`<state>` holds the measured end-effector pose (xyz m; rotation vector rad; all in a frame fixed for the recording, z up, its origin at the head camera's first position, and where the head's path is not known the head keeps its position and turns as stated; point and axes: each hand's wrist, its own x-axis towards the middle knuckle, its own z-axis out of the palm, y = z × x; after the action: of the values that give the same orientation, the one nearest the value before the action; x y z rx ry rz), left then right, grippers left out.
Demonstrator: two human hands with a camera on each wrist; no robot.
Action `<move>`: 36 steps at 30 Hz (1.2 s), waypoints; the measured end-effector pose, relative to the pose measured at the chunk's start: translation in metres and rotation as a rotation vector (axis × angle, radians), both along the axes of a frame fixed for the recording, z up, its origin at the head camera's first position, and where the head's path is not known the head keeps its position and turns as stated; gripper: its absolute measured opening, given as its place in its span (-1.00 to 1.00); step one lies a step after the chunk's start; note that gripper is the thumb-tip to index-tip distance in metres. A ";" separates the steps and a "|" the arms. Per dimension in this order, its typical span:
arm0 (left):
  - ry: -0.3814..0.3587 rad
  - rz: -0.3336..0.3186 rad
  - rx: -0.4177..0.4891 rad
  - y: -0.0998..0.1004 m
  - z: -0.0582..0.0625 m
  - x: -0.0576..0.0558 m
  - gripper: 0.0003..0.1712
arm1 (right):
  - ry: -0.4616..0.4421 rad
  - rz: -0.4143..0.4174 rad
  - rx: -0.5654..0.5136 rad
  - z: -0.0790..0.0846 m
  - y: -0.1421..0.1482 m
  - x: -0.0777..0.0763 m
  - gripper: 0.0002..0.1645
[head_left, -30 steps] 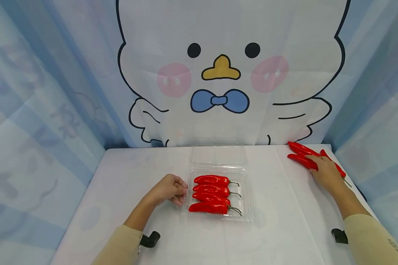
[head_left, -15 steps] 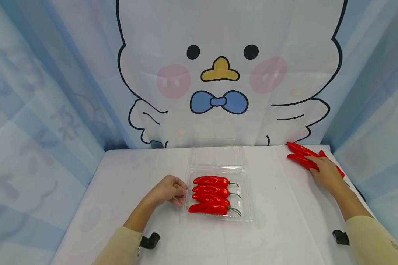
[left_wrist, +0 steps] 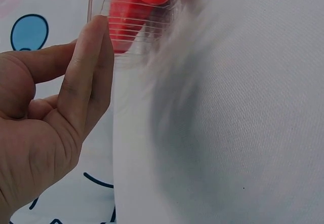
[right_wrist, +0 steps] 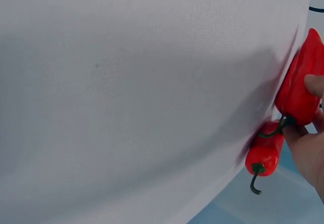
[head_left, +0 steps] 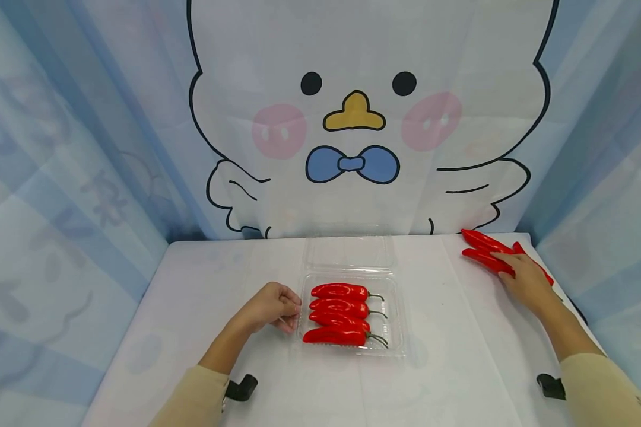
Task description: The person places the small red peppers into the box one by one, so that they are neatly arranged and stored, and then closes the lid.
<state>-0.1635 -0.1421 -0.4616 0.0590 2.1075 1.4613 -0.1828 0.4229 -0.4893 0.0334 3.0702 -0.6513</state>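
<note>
Several red peppers with green stems lie side by side in a clear plastic box, its lid folded open behind it. My left hand is at the box's left side, thumb and fingers pinching its edge. In the left wrist view, the fingertips meet the clear rim. At the far right, my right hand grips a red pepper among other loose peppers. In the right wrist view, the thumb lies on the pepper, fingers curled by its stem end. Another pepper lies just below it.
A white cloth covers the table. The loose pile lies at the table's back right corner, close to its edge. A curtain with a cartoon bird hangs behind, and blue curtains stand close on both sides.
Hardly anything moves. Both hands keep their places, the left at the box and the right on the peppers. The head view shifts very slightly.
</note>
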 end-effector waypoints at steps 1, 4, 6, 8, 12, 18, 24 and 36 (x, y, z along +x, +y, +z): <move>0.000 0.001 -0.002 0.000 0.000 0.000 -0.88 | 0.002 0.004 -0.002 0.000 0.000 0.000 -0.24; -0.001 0.004 -0.008 0.000 0.000 0.000 -0.88 | 0.009 0.020 -0.004 0.001 0.000 0.002 -0.25; -0.001 0.005 -0.012 0.000 0.001 0.000 -0.87 | 0.018 0.031 -0.007 0.002 0.000 0.003 -0.25; -0.001 0.005 -0.015 0.000 0.000 0.000 -0.87 | 0.023 0.037 -0.014 0.004 -0.002 0.006 -0.25; -0.001 0.004 -0.019 0.000 -0.001 0.000 -0.87 | 0.032 0.045 -0.026 0.009 -0.007 0.011 -0.24; -0.011 -0.001 -0.010 0.000 -0.002 -0.002 -0.87 | 0.029 0.064 -0.038 0.018 -0.018 0.015 -0.25; -0.014 -0.002 -0.005 0.000 -0.003 -0.003 -0.87 | 0.075 0.114 -0.033 0.021 -0.028 0.017 -0.28; -0.002 0.003 -0.024 0.000 -0.002 -0.002 -0.86 | 0.063 0.140 -0.044 0.038 -0.060 0.020 -0.22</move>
<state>-0.1651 -0.1423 -0.4635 0.0448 2.1240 1.4368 -0.1628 0.3630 -0.4516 -0.2039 3.0804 -0.7255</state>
